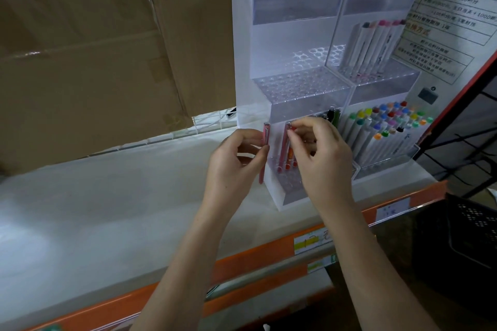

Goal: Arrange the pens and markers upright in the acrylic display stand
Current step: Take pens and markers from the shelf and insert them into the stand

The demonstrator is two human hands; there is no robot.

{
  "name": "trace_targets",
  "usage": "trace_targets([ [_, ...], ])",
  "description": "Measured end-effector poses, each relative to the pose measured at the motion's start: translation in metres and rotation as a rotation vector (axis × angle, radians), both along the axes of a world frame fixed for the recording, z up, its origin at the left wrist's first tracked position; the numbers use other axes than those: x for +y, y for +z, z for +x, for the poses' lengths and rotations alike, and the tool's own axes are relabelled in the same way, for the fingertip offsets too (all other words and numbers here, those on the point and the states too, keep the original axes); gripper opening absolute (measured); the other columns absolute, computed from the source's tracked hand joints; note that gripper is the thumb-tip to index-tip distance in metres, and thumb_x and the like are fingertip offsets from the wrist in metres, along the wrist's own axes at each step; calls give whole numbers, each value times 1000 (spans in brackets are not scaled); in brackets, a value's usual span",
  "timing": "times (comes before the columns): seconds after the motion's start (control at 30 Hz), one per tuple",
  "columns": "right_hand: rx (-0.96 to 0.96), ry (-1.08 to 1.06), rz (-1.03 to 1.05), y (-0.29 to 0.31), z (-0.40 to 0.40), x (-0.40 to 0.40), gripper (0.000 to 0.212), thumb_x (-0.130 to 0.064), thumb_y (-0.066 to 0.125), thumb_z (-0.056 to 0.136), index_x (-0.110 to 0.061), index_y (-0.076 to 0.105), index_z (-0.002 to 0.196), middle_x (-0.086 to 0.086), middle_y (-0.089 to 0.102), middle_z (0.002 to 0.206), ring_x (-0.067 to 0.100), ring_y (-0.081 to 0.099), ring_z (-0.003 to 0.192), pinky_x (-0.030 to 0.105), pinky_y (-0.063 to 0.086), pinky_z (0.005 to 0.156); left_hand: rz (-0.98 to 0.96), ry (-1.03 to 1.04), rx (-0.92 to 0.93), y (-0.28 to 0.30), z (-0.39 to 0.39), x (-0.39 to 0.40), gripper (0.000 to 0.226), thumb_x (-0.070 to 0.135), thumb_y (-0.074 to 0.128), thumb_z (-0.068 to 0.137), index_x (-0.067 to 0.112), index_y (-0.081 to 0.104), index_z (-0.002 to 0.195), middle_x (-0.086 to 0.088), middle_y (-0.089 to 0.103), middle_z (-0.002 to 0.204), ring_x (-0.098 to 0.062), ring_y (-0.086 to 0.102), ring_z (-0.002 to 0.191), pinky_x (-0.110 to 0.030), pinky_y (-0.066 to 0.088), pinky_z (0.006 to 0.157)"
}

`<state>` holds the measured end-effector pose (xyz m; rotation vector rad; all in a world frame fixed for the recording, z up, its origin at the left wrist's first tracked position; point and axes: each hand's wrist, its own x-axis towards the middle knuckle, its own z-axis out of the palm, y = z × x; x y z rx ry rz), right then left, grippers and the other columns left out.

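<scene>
The acrylic display stand (290, 35) sits on the white surface (107, 196), toward its right end, with stepped tiers of drilled holes. The work looks partly done. On the right half, the near bottom tier is packed with colour-capped markers (387, 126) standing upright, and a short row of white markers (373, 45) stands in the tier above. On the left half, the middle tier (298, 83) and the far top tier hold nothing, and the bottom tier has only a few pens seated: a pink one, an orange one, and a couple of dark ones (333, 115) further right.

The left hand (236, 161) holds a pink pen (265, 148) upright between curled fingers and thumb, just outside the stand's left wall, not yet in any hole. The right hand (320, 156) pinches the top of another pink pen (285, 148) that already stands in the bottom-left tier, apparently seating or straightening it.

Judging from this, the remaining work is to place the pen held by the left hand and then fill the many open holes on the left side, if more stock exists; none is visible on the surface.
</scene>
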<state>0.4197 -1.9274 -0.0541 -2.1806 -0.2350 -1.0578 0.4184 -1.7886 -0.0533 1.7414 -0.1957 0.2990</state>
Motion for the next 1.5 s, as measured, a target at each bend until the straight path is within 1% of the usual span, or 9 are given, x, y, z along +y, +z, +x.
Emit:
trace_targets([
  [0.17, 91, 175, 177, 8, -9, 8, 27, -30, 63, 86, -7, 64, 99, 0, 65, 92, 2, 60, 86, 9, 48, 74, 60, -6, -33, 0, -2, -6, 18, 5, 67, 83, 21, 61, 86, 3, 67, 82, -1, 59, 67, -10, 44, 57],
  [0.3, 155, 210, 240, 13, -8, 9, 14, -15, 68, 83, -11, 65, 96, -2, 67, 90, 4, 63, 86, 16, 51, 77, 103, 26, -66, -2, -3, -11, 20, 5, 70, 81, 22, 61, 87, 2, 67, 83, 0, 58, 68, -6, 40, 57],
  [0.43, 213, 249, 254, 18, -7, 5, 17, -11, 69, 83, -19, 62, 95, -10, 64, 87, 1, 61, 86, 9, 47, 77, 147, 30, -105, -3, -1, -14, 19, 7, 70, 81, 23, 62, 90, 3, 67, 84, 1, 59, 71, -6, 41, 60],
  [0.57, 207, 233, 293, 23, -2, -4, 18, -10, 69, 83, -19, 61, 97, -18, 62, 87, -6, 61, 84, 9, 47, 77, 219, 73, -123, -9, 6, -10, 9, 13, 67, 85, 19, 65, 91, 3, 67, 88, -2, 59, 73, -8, 43, 60],
  [0.73, 80, 133, 253, 26, 7, -14, 18, -9, 68, 84, -15, 62, 100, -20, 57, 87, -14, 57, 83, 5, 45, 77, 640, 197, -33, -39, 28, 18, 16, 25, 57, 90, 19, 66, 103, 4, 64, 101, -13, 60, 90, -30, 49, 75],
  [0.9, 31, 121, 173, 9, 14, -7, 15, -7, 67, 84, -6, 64, 99, -7, 61, 90, 1, 59, 87, 11, 49, 78, 973, 213, 18, -58, 37, 25, 26, 27, 47, 94, 18, 62, 114, 0, 62, 113, -20, 54, 107, -31, 44, 78],
  [1.1, 26, 120, 52, -12, 20, 1, 12, -4, 70, 80, -2, 65, 91, 8, 66, 87, 12, 62, 77, 12, 48, 72, 981, 183, 32, -67, 38, 24, 27, 24, 48, 94, 16, 64, 113, -1, 63, 114, -20, 54, 107, -29, 42, 75],
  [1.27, -15, 95, -41, -14, 23, 3, 8, 2, 71, 78, 0, 64, 82, 10, 64, 83, 19, 62, 71, 23, 48, 65, 956, 173, 28, -69, 38, 25, 24, 22, 48, 93, 16, 66, 108, -1, 64, 110, -20, 54, 103, -28, 41, 72],
  [1.5, -40, 22, -173, -14, 24, 8, 9, 1, 71, 77, -2, 63, 78, 9, 62, 79, 22, 60, 67, 18, 39, 64, 924, 169, 24, -70, 37, 25, 22, 21, 50, 93, 16, 67, 106, -1, 65, 109, -20, 54, 103, -28, 42, 73],
])
